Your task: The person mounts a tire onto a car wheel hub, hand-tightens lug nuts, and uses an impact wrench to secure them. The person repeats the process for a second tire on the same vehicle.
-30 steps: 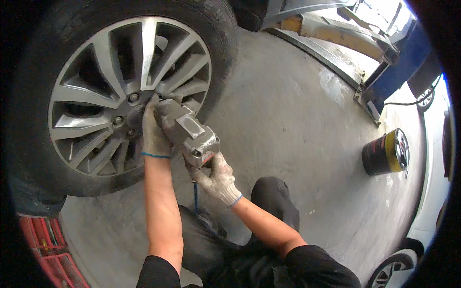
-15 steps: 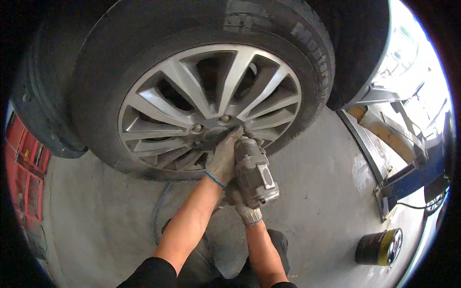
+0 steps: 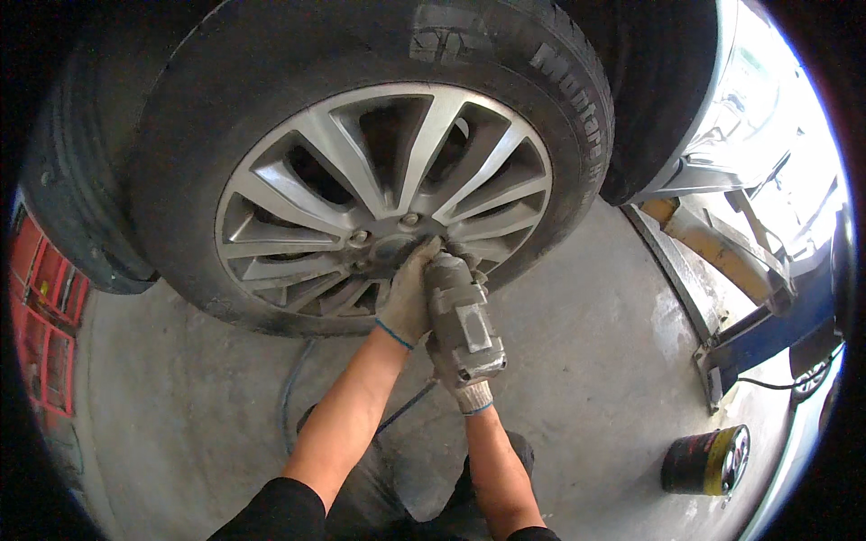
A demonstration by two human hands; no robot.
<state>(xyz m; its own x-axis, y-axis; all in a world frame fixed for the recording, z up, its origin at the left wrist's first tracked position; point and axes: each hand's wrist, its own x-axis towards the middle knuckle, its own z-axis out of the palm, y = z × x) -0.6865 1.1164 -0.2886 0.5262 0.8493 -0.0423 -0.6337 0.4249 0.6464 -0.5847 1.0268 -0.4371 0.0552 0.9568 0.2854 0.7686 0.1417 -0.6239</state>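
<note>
A grey, worn impact wrench points its nose at the lug area beside the hub of a silver multi-spoke car wheel. My right hand, in a pale work glove, grips its handle from below; the tool's body hides most of those fingers. Along the left side of the tool's front end lies my gloved left hand, its fingers closed round the nose close to the rim. Two lug nuts show above and left of the hub, an upper lug nut and a left one. The wrench covers where its tip meets the wheel.
A black tyre surrounds the rim. Behind my left forearm a hose runs over the concrete floor. Red racks stand at left. On the right are a blue and yellow lift arm and a black and yellow bucket.
The whole view has shifted slightly, with the wheel now further left. The wrench's rear end has swung a little left, and a length of hose now shows between my forearms.
</note>
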